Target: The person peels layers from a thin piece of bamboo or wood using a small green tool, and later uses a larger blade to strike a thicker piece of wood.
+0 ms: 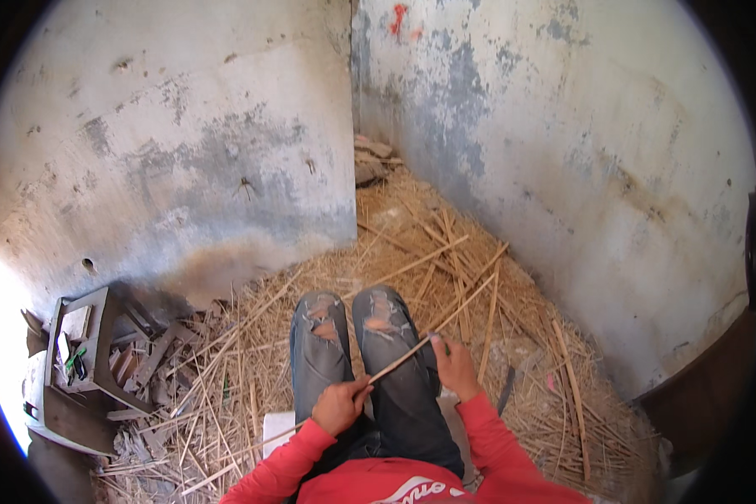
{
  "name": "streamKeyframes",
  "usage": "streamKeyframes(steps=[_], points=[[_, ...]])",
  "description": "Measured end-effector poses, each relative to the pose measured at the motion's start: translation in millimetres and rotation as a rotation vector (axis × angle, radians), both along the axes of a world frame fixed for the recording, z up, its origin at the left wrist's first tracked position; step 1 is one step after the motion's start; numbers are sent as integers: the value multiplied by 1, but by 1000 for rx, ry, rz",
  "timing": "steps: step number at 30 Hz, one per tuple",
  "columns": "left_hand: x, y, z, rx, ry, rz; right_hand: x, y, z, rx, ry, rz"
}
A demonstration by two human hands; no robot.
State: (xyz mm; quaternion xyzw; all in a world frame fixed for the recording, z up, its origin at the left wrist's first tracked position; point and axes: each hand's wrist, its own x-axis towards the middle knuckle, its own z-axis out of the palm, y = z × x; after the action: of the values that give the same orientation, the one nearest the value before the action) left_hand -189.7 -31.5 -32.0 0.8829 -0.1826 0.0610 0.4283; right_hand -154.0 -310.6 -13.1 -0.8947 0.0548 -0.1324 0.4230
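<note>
The thin wooden strip (400, 361) slants over the right thigh (403, 412), above the littered floor (525, 351); the left hand (338, 406) grips it with curled fingers, the right hand (456, 370) pinches it farther along, and its free end points toward the floor's right edge; for good control, let the left hand anchor firmly, the right fingers work lightly along the grain, and the free end swing clear of the loose strips (573, 391) near that edge; whether the right fingertips also hold something small, I cannot tell.

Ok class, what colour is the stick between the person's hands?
The stick is pale tan, best seen in the head view.
</note>
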Motion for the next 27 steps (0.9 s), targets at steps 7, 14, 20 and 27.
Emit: streamKeyframes(steps=[7, 14, 20, 27], points=[[1, -8, 14, 40, 62, -4, 17, -22, 13, -200, -23, -118], [0, -12, 17, 138, 53, 32, 20, -22, -21, -89, -58, -51], [1, -11, 15, 96, 89, 45, 22, -16, -21, -14, 12, 54], [10, -21, 14, 20, 163, 68, -6, 37, -7, 92, 77, 211]])
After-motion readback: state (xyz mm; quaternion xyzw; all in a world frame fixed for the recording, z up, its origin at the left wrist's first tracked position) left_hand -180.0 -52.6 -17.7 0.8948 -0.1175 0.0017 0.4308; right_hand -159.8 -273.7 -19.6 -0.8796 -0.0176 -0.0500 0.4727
